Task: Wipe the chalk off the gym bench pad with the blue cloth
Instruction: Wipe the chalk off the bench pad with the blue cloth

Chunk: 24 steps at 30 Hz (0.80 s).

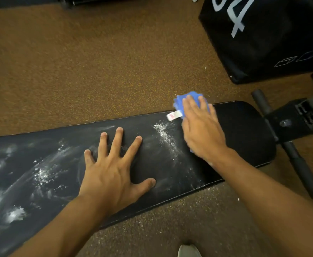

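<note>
Black gym bench pad [241, 130] runs diagonally across the view, low at the left, higher at the right, over a brown speckled rubber floor [96, 71].

Left hand [115, 173] lies flat on the middle of the pad, palm down, fingers spread wide, thumb out toward the right. It holds nothing.

Right hand [200, 127] lies palm down on the blue cloth [179, 101], fingers extended and close together, pressing it against the far edge of the pad toward its right end. The cloth is bunched; it shows beyond the fingertips and a little below the wrist side. A white care tag [174, 115] with pink print sticks out from the cloth to the left of the hand.

Chalk [166, 138]: a bright powdery streak lies just left of the right hand, between the two hands. Heavier smears and clumps cover the left portion of the pad. The pad to the right of the right hand looks clean and dark. Fine white specks dot the floor by the pad's near edge.

Bench frame with padded rollers [291, 160] sits at the right end. A black plyo box [263, 43] with pale printed numerals stands at the upper right. A shoe toe [189, 251] shows at the bottom edge.
</note>
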Each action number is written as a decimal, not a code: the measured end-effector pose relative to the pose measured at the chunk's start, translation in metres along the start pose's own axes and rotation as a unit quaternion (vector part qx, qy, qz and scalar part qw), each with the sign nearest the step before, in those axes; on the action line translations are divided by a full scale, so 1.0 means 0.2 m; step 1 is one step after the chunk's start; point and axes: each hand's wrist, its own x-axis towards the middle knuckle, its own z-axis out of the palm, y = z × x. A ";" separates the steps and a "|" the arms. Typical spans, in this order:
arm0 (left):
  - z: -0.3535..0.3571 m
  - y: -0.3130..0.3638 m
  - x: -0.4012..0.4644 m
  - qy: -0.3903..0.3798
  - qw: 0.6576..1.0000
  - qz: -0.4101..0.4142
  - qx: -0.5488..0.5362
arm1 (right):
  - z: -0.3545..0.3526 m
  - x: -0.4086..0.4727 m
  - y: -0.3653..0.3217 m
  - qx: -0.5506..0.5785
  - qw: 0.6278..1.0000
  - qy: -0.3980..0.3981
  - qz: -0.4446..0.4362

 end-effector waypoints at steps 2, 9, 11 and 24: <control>0.00 0.00 0.00 -0.004 1.000 0.000 0.003 | 0.01 -0.09 -0.05 -0.009 0.996 -0.027 -0.084; -0.02 0.00 0.00 -0.010 1.000 0.004 -0.001 | -0.04 -0.12 0.16 -0.017 0.999 -0.032 -0.037; -0.01 0.00 0.00 -0.008 1.000 0.002 0.010 | 0.00 0.01 0.05 -0.029 0.999 0.003 0.017; 0.00 0.00 0.00 0.001 1.000 0.000 0.007 | 0.00 0.04 0.02 -0.032 0.999 0.002 0.011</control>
